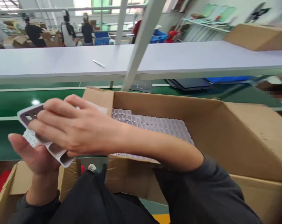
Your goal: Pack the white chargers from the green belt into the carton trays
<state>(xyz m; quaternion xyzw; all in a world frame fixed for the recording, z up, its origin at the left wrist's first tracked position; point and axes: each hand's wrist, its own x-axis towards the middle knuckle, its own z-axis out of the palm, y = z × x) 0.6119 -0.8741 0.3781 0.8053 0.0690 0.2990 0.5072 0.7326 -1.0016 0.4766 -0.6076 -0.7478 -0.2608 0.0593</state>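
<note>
My right hand reaches across to the left, its fingers bent over a white plastic part with open compartments. The part is tilted, and its far end sticks out past my fingers at the upper left. Underneath, my left hand supports the same part, thumb stretched out to the left and the other fingers hidden. A white perforated piece shows between my left thumb and the part; whether it is separate I cannot tell. Below my right forearm, an open cardboard box holds rows of similar pale plastic parts.
A second cardboard box stands low at the left. Beyond a green surface runs a white shelf with a thin white stick and a carton. A slanted metal post rises before me. Several people work in the background.
</note>
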